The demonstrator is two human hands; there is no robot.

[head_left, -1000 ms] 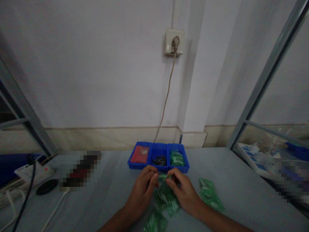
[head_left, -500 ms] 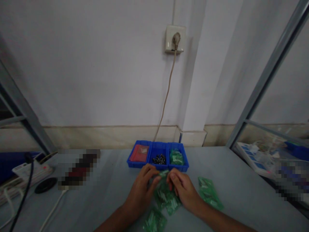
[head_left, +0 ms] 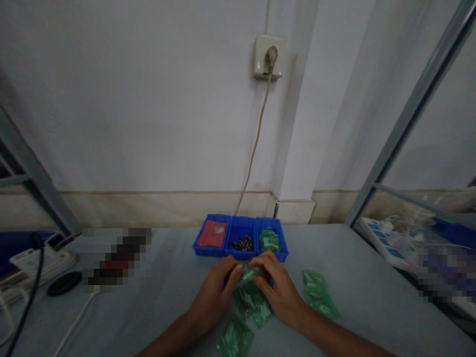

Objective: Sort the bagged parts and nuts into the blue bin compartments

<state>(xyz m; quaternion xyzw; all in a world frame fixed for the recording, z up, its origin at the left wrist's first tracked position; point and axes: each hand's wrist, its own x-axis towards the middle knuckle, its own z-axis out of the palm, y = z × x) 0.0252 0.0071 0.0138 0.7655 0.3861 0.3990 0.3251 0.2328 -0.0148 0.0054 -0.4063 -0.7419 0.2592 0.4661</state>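
My left hand [head_left: 217, 290] and my right hand [head_left: 278, 287] come together just in front of a blue three-part tray [head_left: 240, 254]. Between their fingertips is a small green plastic bag [head_left: 248, 272], pinched from both sides. Under and in front of it lie more green bags [head_left: 260, 312] with small pieces inside, partly covered by my fingers. Nearer to me is another green bag [head_left: 235, 339]. The tray holds red bags [head_left: 212, 234] on the left, small dark shiny parts [head_left: 243, 243] in the middle and green bags [head_left: 269, 240] on the right.
To the right of my right hand rests a green bag [head_left: 320, 293]. At the left are a round black disc [head_left: 64, 283], a power strip [head_left: 59, 260] and cables. A white tray [head_left: 383, 243] stands at the right edge. Behind the table, a plug [head_left: 271, 55] sits in a wall socket.
My right-hand fingers have moved left and opened from a curl to grasp the green bag. My left thumb and fingers have closed on its other side. The view has shifted slightly.
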